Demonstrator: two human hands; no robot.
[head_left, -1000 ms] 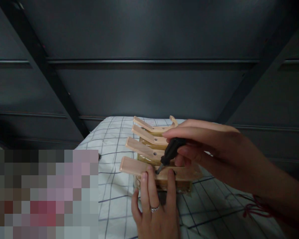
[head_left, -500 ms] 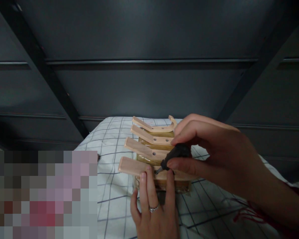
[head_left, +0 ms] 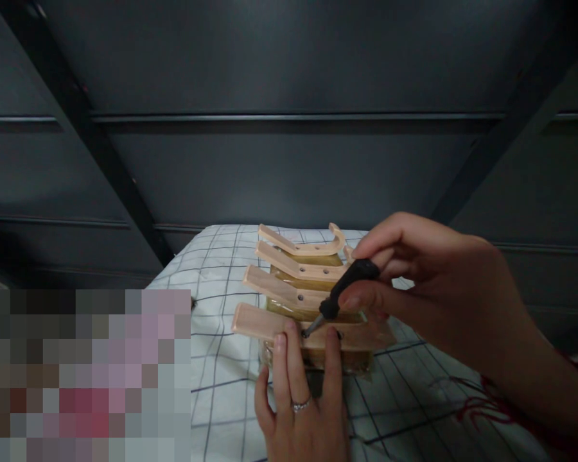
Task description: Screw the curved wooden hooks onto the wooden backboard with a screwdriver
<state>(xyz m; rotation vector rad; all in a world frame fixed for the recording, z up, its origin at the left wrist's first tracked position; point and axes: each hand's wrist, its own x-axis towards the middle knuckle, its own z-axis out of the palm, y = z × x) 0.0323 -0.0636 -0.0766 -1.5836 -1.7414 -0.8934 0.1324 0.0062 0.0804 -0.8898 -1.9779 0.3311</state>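
My right hand (head_left: 443, 282) pinches the black handle of a short screwdriver (head_left: 349, 282) between thumb and fingers. The tool slants down to the left, its tip at a dark screw (head_left: 304, 333) in the nearest wooden coat hook (head_left: 257, 323). On that same hook rest the fingertips of my left hand (head_left: 301, 404), a ring on one finger. Those fingers are stretched and spread, on both sides of the screw. Behind it, more pale wooden hooks (head_left: 298, 269) with screw holes lie in a row across a yellowish, plastic-wrapped block (head_left: 277, 301).
Everything sits on a white checked cloth (head_left: 212, 398) over a cushion-like surface. Dark grey panels (head_left: 289, 173) with bars rise close behind. A blurred-out patch (head_left: 91, 375) covers the lower left. Red threads (head_left: 486, 407) hang by my right wrist.
My right hand has shifted slightly up and right around the screwdriver, which now shows more of its handle and shaft. The tip stays at the screw; my left hand stays on the hook.
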